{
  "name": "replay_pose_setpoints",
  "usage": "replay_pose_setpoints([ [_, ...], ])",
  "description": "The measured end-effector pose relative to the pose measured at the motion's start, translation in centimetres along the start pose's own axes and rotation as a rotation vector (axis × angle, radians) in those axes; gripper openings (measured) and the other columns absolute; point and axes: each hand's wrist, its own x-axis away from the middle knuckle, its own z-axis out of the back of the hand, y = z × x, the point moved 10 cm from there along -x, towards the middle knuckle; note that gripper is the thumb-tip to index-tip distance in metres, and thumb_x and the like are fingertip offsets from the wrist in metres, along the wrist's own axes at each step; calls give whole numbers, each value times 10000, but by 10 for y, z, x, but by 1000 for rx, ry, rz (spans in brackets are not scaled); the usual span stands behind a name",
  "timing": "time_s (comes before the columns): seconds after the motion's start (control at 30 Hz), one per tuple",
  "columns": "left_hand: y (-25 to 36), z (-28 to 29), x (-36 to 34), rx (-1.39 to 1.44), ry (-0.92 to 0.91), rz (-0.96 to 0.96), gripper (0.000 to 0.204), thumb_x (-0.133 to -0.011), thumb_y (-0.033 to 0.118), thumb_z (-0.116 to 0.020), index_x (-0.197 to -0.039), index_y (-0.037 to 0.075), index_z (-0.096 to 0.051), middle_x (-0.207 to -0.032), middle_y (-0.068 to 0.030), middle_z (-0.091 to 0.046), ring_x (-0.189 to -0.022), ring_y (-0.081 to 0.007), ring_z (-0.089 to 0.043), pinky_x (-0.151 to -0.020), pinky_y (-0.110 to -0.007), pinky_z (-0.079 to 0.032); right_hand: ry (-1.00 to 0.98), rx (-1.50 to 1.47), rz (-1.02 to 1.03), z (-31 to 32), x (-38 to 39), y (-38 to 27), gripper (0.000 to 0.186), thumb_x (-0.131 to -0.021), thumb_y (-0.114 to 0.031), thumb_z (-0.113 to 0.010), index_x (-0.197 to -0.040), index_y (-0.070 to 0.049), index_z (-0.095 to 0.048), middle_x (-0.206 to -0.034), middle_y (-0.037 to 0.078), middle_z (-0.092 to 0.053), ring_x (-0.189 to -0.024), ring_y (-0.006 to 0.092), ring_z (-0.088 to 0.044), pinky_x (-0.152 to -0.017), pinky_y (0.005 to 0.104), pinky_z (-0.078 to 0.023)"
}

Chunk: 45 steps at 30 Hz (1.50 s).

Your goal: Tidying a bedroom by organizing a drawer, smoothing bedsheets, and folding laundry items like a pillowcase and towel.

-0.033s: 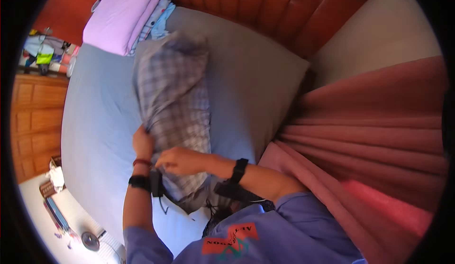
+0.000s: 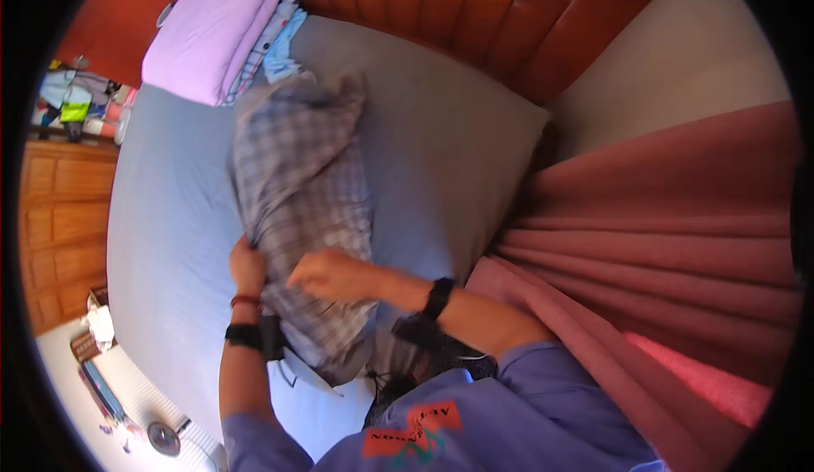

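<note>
A grey plaid garment (image 2: 309, 162) lies lengthwise on the bed, creased and partly folded over; its exact kind does not show. My left hand (image 2: 247, 268) is closed on its left edge, with the fingertips partly hidden. Over the lower middle of the cloth is my right hand (image 2: 329, 275), its fingers bent and blurred. Whether it grips any fabric is unclear. Each wrist wears a black strap with a small box, and a red band circles the left one.
The bed (image 2: 449, 141) has a grey-blue sheet. Folded pink bedding (image 2: 203, 44) lies on it at the far left, before a brown headboard (image 2: 458, 5). A reddish curtain (image 2: 644, 209) hangs at the right. A fan (image 2: 164, 438) stands at the lower left.
My right hand has shifted slightly up and right over the garment. The left hand sits a little lower and further left, still at the edge. The garment's far end lies slightly lower.
</note>
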Motion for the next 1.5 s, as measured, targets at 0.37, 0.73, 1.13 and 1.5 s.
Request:
replay_pose_setpoints([
  [0.37,-307,78,-29,-408,113,444,326,-814,110,-518,-1127,40,-576,-1004,-229,-630,-955,-386,-610,-824,-503,-472,905,1273,-946,499,285,171,376,-814,-135,-636,-1173,-53,-564,-1172,170,-585,-1110,368,-539,-937,444,-457],
  [0.73,0,-170,162,411,-319,-80,477,-698,55,-677,-1155,50,-540,-1131,-164,-568,-1084,-346,-535,-974,-407,-414,562,1317,-587,557,299,171,118,-818,-104,-655,-898,-20,-630,-848,152,-633,-827,276,-610,-740,352,-465],
  [1.13,77,-178,234,206,-547,10,446,-757,128,-656,-1170,58,-501,-1146,-167,-517,-1097,-371,-520,-900,-456,-456,24,1442,-940,477,250,118,403,-925,-395,-558,-829,-14,-649,-859,226,-658,-843,400,-633,-698,471,-500],
  [1.5,106,-202,238,307,-620,-163,482,-774,198,-661,-1225,123,-510,-1156,-148,-523,-1080,-352,-542,-909,-448,-463,329,1545,-1145,579,319,151,509,-934,-487,-486,-863,-10,-651,-926,225,-653,-838,405,-631,-720,479,-503],
])
